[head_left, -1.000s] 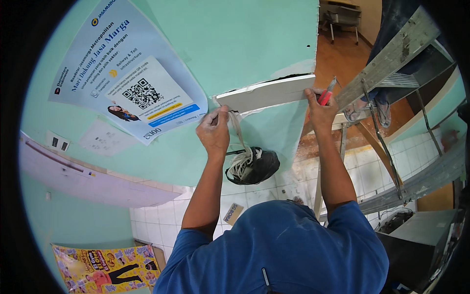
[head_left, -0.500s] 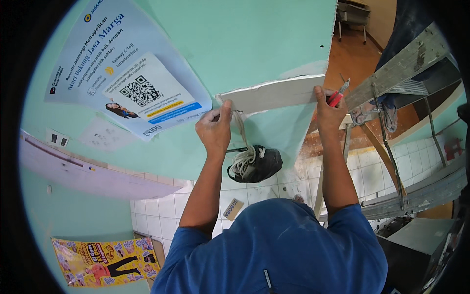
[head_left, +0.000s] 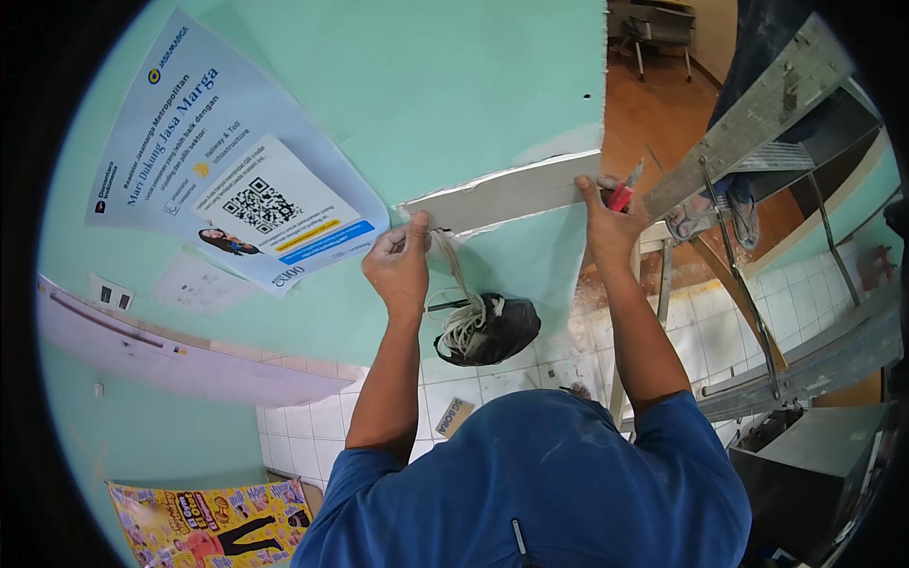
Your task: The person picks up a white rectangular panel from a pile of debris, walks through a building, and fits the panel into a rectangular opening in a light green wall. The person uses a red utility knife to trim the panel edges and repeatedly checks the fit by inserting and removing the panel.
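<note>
A long grey strip of board [head_left: 507,201] lies across a gap with ragged white edges in the green wall [head_left: 492,85]. My left hand [head_left: 400,263] pinches the strip's left end between thumb and bent fingers. At the other end, the thumb of my right hand [head_left: 609,222] presses on the strip near the wall's edge. A red utility knife [head_left: 621,197] is tucked in that same hand, its tip pointing up and away from the board. Pale cables [head_left: 453,260] hang from the wall just below the strip's left part, beside my left hand.
The cables run into a black bag [head_left: 507,331] below. At the right stands a metal ladder [head_left: 748,123], with another person's sandalled foot [head_left: 745,222] near it. A blue poster [head_left: 237,161] hangs left of my hands. A brown cardboard piece [head_left: 455,417] lies on white tiles.
In the view, the wall, strip and both hands have shifted a little left and slightly down. Both hands keep their hold at the strip's two ends, and the knife stays in my right hand.
</note>
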Tool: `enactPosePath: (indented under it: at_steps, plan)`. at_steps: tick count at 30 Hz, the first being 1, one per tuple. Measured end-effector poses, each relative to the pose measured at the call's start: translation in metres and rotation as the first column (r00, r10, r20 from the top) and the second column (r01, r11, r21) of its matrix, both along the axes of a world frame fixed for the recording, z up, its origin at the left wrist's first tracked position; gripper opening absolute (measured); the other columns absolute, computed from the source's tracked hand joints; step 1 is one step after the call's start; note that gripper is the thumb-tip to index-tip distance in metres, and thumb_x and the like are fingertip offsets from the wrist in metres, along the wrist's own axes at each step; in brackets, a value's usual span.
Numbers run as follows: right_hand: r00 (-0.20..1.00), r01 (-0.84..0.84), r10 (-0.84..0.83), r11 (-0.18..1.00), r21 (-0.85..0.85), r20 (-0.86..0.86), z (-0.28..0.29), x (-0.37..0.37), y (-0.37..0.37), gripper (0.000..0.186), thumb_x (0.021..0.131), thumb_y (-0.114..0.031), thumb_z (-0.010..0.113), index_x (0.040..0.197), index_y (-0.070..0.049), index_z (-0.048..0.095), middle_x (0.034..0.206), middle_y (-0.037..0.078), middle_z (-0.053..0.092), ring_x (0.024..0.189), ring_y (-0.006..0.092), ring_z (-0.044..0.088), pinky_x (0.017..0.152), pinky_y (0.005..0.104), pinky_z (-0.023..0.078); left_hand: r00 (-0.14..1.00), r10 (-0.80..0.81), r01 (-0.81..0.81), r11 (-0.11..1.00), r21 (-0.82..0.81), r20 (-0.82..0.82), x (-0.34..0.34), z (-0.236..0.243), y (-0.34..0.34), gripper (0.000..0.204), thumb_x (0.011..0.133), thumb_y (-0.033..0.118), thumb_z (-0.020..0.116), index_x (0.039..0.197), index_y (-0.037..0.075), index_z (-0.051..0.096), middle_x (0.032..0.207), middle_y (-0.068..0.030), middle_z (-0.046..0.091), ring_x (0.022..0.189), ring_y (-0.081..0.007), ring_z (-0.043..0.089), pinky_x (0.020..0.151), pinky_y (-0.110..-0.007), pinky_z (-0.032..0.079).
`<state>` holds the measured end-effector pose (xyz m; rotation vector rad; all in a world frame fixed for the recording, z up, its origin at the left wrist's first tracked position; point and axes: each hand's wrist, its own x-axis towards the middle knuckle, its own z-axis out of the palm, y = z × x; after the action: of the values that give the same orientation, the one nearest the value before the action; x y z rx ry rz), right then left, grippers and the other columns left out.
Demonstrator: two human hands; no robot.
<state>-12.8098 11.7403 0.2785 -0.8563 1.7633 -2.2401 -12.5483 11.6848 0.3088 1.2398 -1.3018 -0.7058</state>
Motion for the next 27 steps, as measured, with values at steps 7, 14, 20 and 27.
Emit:
enactPosePath:
  at_steps: [7,14,20,27]
  plan:
    - [0.963,-0.242,0.250,0.966,0.085,-0.097,0.009,-0.033,0.005,0.047,0.079,-0.025,0.088,0.111,0.003,0.066,0.086,0.002,0.066,0.072,0.0072,0.056,0.067,0.0243,0.048,1.000,0.004,-0.004,1.000,0.026,-0.022,0.002,-0.004,0.001,0.049,0.084,0.042,0.082,0.082,-0.007,0.073,0.069,-0.0077,0.070,0.065,-0.0122,0.064,0.066,-0.026,0.051]
    - [0.773,-0.597,0.617,0.786,0.163,-0.143,0.028,-0.064,-0.001,0.059,0.078,-0.022,0.087,0.127,0.000,0.064,0.091,0.001,0.068,0.080,0.0072,0.057,0.073,0.0247,0.049,0.998,-0.014,0.014,1.000,0.006,0.067,0.003,0.003,0.004,0.049,0.085,0.042,0.081,0.079,-0.006,0.074,0.067,-0.0070,0.069,0.061,-0.0113,0.061,0.062,-0.025,0.049]
    - [0.731,-0.597,0.628,0.778,0.196,-0.267,0.028,-0.065,-0.006,0.052,0.081,-0.022,0.085,0.122,0.002,0.064,0.095,0.002,0.068,0.084,0.0097,0.058,0.077,0.0273,0.050,0.985,0.021,-0.013,0.999,-0.047,0.170,0.000,0.005,0.000,0.047,0.087,0.040,0.079,0.078,-0.006,0.074,0.068,-0.0070,0.070,0.061,-0.0114,0.062,0.061,-0.026,0.050]
    - [0.744,-0.578,0.613,0.790,0.204,-0.267,0.024,-0.066,-0.007,0.050,0.083,-0.020,0.084,0.123,0.002,0.064,0.094,0.000,0.067,0.084,0.0083,0.057,0.075,0.0265,0.048,0.985,0.046,-0.054,0.997,0.048,0.168,-0.002,0.005,0.010,0.044,0.086,0.038,0.079,0.083,-0.006,0.075,0.070,-0.0111,0.071,0.062,-0.0134,0.065,0.064,-0.027,0.053]
